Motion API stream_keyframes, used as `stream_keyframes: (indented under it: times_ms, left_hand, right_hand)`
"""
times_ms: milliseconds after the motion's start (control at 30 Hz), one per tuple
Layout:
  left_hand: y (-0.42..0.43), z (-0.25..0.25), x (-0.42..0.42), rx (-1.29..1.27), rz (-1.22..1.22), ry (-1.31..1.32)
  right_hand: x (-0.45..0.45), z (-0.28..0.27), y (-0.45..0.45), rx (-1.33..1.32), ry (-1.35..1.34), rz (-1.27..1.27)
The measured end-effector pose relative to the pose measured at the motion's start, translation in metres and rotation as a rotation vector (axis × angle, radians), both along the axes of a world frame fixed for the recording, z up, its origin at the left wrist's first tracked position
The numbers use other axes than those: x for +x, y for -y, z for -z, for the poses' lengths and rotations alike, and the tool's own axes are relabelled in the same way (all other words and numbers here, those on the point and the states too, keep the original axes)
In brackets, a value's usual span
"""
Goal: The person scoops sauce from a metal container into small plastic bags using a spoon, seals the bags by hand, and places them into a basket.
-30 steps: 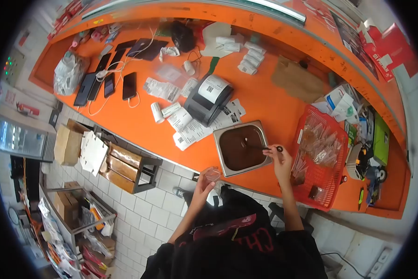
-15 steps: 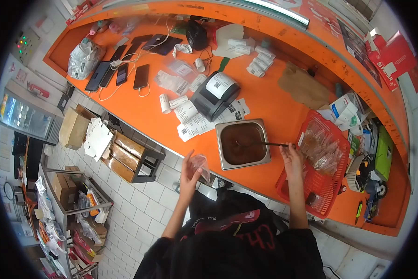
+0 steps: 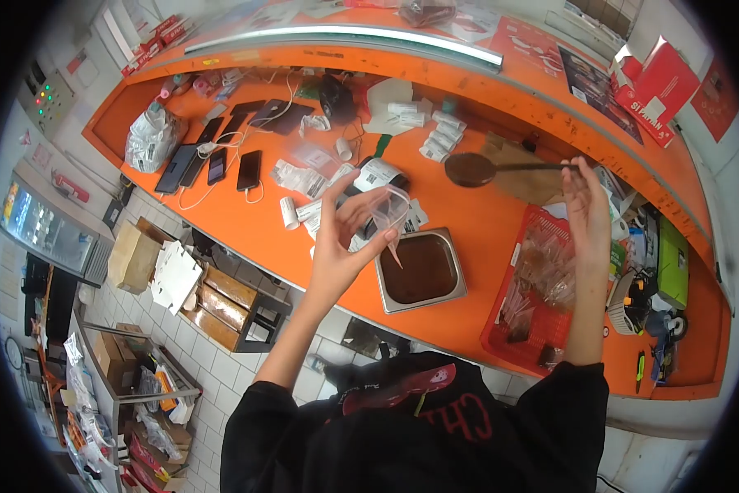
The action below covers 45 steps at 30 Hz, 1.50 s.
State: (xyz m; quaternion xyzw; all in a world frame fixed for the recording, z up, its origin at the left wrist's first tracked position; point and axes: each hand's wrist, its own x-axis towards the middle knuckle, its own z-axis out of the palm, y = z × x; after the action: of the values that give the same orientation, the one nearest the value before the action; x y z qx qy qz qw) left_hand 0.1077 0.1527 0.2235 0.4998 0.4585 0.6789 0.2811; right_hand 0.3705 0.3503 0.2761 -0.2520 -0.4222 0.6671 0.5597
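Note:
My left hand point(image 3: 345, 234) is raised over the counter's front edge, its fingers and thumb around a small clear plastic bag point(image 3: 392, 212) whose mouth stands open. My right hand point(image 3: 581, 205) grips the dark handle of a ladle point(image 3: 471, 169) near its end. The ladle is lifted, with brown sauce in its bowl, above and to the right of the bag. Below them sits a square metal pan point(image 3: 461, 294) of brown sauce point(image 3: 419, 267). To its right is a red plastic basket point(image 3: 491, 335) with several filled clear packets point(image 3: 542, 261).
A receipt printer point(image 3: 378, 174) with paper slips stands behind the bag. Several phones point(image 3: 249, 170) and cables lie on the orange counter point(image 3: 221, 201) at left. Paper rolls point(image 3: 442, 138) sit at the back, under an orange shelf with a light strip point(image 3: 345, 34).
My right hand has lifted the ladle out of the sauce, up and away. My left hand has moved up and right with the bag, closer to the pan.

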Motion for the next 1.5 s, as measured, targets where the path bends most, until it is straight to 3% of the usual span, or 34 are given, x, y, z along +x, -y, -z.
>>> stream_keyframes:
  times_ms: [367, 1500]
  left_hand:
    - [-0.006, -0.027, 0.012, 0.061, 0.038, 0.049]
    - [-0.008, -0.017, 0.004, 0.04, -0.001, 0.003]
  right_hand:
    - [0.001, -0.039, -0.011, 0.108, -0.176, -0.083]
    - [-0.012, -0.032, -0.016, 0.107, -0.151, -0.112]
